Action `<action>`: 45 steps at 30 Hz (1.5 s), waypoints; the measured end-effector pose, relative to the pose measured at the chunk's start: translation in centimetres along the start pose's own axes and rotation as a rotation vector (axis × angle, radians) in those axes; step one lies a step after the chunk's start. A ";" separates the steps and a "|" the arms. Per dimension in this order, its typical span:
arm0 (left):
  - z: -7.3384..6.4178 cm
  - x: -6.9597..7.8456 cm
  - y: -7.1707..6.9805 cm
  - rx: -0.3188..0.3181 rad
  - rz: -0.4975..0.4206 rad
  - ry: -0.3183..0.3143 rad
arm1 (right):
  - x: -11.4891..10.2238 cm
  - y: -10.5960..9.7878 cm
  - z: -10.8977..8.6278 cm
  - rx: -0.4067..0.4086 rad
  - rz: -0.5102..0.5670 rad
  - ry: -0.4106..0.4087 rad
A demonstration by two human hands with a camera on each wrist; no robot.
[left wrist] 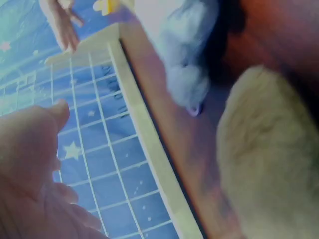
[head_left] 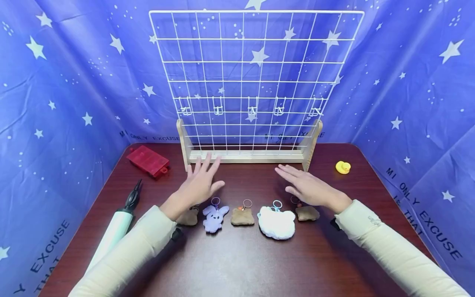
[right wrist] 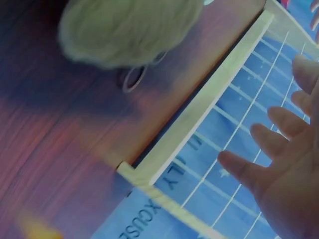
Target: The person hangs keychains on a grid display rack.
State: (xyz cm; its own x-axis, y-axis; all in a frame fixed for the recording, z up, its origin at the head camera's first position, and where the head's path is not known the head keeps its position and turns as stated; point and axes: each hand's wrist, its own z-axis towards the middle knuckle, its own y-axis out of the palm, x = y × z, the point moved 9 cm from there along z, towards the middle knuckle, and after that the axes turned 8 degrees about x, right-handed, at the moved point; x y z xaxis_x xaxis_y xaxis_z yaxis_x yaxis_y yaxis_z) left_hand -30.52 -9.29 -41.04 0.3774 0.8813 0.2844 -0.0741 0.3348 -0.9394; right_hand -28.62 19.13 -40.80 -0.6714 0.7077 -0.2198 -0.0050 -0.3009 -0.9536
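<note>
Backdrop [head_left: 426, 103], "ONLY EXCUSE", behind plush keychains [head_left: 213, 220]

Lying near left hand [head_left: 196, 187]: half-hidden brown keychain [head_left: 189, 217], purple bunny [head_left: 213, 219]; between hands: second brown keychain [head_left: 242, 217]; near right hand [head_left: 311, 187]: white plush [head_left: 276, 225], third brown keychain [head_left: 308, 213].

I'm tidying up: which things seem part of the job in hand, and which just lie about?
Likely the job's, near left hand and right hand:
- three brown plush keychains
- lilac plush rabbit keychain
- white plush keychain
- hooked white wire grid

Likely lying about:
- flat red plastic case
- yellow toy duck
- black-nozzled mint cylinder
</note>
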 end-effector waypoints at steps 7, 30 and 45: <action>1.2 -3.0 -3.6 0.202 -0.146 -0.094 | 1.6 -0.1 -0.8 0.029 -0.006 -0.020; 5.4 -11.7 -9.5 0.681 -0.395 -0.312 | 3.8 3.7 -2.2 -0.042 0.059 -0.166; 6.2 -13.1 -10.0 0.731 -0.379 -0.396 | 4.0 3.9 -2.3 -0.028 0.091 -0.125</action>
State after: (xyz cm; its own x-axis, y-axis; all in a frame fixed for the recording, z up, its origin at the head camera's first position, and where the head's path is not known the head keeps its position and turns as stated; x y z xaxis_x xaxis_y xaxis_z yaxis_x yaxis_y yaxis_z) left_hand -40.42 -22.11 -34.23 0.1616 0.6744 0.7204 -0.6273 0.6338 -0.4525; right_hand -29.63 22.23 -45.81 -0.7552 0.5926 -0.2800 0.0795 -0.3412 -0.9366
